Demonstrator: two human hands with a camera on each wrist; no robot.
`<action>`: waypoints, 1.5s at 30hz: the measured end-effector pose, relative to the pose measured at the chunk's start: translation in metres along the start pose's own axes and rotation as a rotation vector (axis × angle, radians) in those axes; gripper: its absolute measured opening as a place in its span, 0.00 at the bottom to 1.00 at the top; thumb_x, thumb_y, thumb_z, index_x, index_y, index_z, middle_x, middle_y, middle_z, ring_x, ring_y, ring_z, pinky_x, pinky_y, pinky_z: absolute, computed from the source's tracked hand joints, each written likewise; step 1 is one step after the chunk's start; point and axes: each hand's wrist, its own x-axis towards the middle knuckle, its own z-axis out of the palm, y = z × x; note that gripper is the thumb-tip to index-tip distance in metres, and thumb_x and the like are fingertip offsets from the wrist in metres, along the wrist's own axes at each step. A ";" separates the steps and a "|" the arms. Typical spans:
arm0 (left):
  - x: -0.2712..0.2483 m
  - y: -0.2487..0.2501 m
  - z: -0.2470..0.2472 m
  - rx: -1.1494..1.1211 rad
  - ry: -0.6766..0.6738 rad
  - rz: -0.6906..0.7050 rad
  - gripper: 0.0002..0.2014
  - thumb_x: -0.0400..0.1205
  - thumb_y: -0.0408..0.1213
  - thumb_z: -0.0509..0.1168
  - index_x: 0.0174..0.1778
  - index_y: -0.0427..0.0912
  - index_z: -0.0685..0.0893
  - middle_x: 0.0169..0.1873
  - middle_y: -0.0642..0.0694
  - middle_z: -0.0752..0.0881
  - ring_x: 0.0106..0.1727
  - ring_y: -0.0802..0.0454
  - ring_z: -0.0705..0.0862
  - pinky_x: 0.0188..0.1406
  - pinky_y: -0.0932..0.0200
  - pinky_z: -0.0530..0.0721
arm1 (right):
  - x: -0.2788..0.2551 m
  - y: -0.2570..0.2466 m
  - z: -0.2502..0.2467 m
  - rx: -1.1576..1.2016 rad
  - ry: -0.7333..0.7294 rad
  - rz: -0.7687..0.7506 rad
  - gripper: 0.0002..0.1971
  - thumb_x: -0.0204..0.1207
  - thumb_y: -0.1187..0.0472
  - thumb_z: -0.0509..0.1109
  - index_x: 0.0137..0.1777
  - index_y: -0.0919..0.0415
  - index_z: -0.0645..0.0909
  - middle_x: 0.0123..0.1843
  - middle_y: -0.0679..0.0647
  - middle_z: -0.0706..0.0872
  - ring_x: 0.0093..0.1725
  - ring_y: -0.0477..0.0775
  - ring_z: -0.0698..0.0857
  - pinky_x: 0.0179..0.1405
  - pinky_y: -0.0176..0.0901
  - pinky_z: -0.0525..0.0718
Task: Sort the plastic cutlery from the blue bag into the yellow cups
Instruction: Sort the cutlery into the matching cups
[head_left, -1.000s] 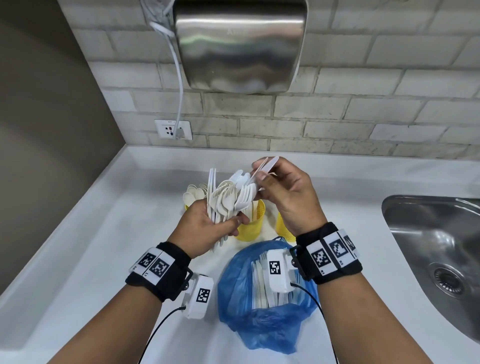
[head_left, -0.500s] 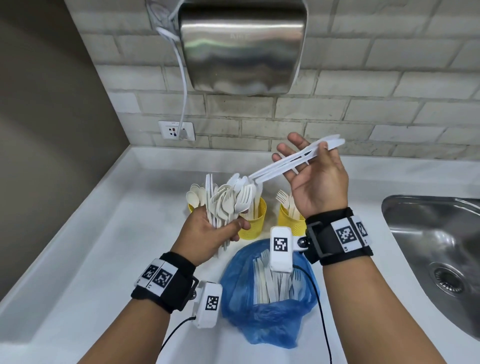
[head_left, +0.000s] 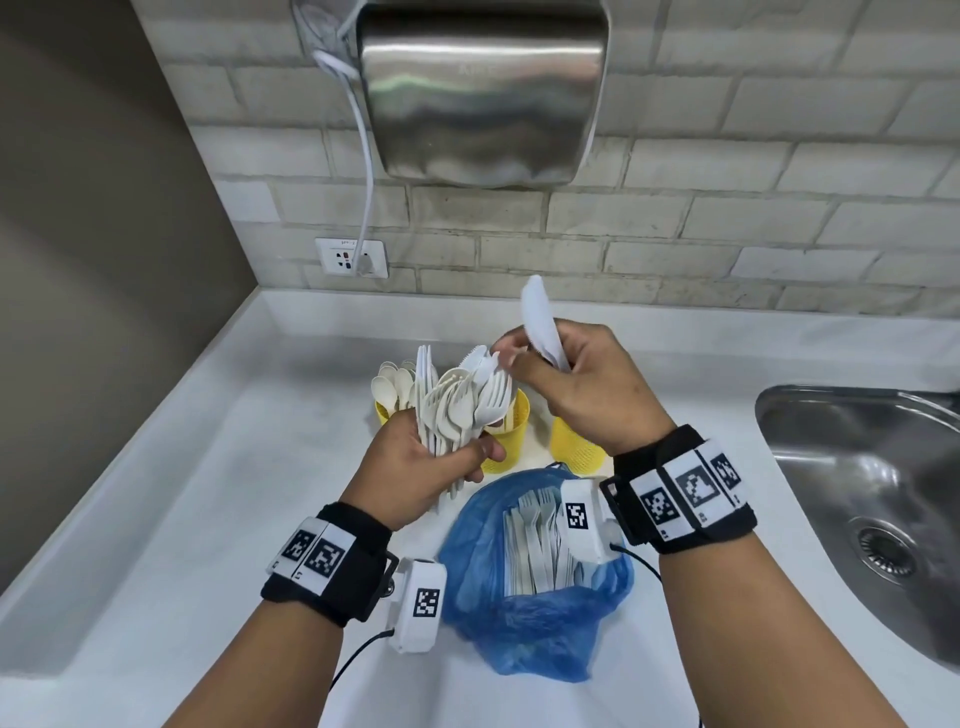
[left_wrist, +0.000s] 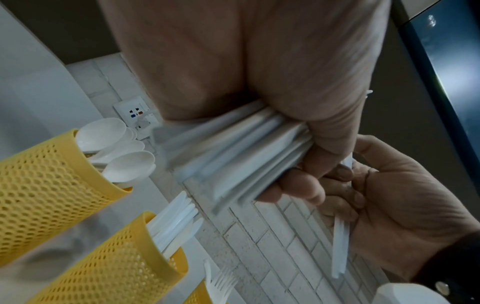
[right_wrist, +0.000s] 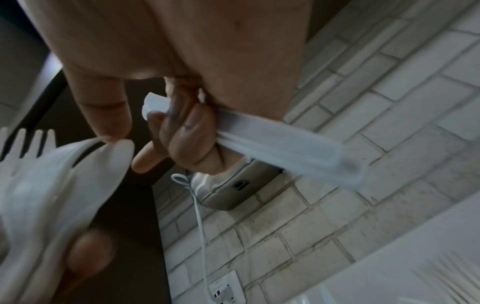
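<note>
My left hand (head_left: 467, 457) grips a bundle of white plastic cutlery (head_left: 452, 400), forks, spoons and knives, upright over the yellow cups. My right hand (head_left: 519, 358) holds a few white knives (head_left: 540, 322) in its curled fingers, blades up, while its thumb and forefinger pinch a piece at the top of the bundle (right_wrist: 85, 160). The knife handles (right_wrist: 285, 148) stick out past the fingers. The blue bag (head_left: 535, 623) lies open below my wrists with forks inside. Three yellow mesh cups stand behind it: the spoon cup (left_wrist: 39, 185), the knife cup (left_wrist: 116, 267) and the right cup (head_left: 574, 447).
A steel sink (head_left: 857, 493) is sunk into the white counter (head_left: 208, 519) at the right. On the brick wall hang a steel hand dryer (head_left: 483, 88) and a socket (head_left: 353, 257) with a white cable. A dark wall closes the left side.
My right hand, lifted up and to the right with the knives half a second ago, has come back down to the top of the bundle, knives now upright. The left hand stays put.
</note>
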 end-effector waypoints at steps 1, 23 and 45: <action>0.000 0.000 0.000 0.002 -0.006 0.000 0.10 0.84 0.23 0.69 0.51 0.44 0.89 0.41 0.41 0.94 0.35 0.57 0.89 0.40 0.61 0.87 | -0.001 -0.001 0.000 -0.016 -0.013 -0.008 0.05 0.82 0.67 0.74 0.48 0.68 0.89 0.43 0.61 0.92 0.44 0.65 0.89 0.48 0.58 0.88; 0.007 -0.003 -0.007 0.082 0.032 -0.002 0.11 0.83 0.27 0.69 0.40 0.45 0.92 0.41 0.42 0.94 0.33 0.47 0.86 0.40 0.50 0.88 | 0.002 -0.001 0.007 -0.419 0.233 -0.322 0.08 0.83 0.64 0.67 0.44 0.67 0.83 0.40 0.54 0.81 0.40 0.53 0.80 0.43 0.44 0.78; 0.008 0.001 -0.009 -0.124 0.062 -0.052 0.07 0.86 0.27 0.69 0.58 0.32 0.89 0.49 0.39 0.94 0.31 0.47 0.83 0.34 0.55 0.85 | 0.002 0.017 0.005 0.128 0.243 -0.047 0.04 0.79 0.65 0.77 0.51 0.55 0.89 0.33 0.43 0.88 0.25 0.39 0.79 0.27 0.28 0.73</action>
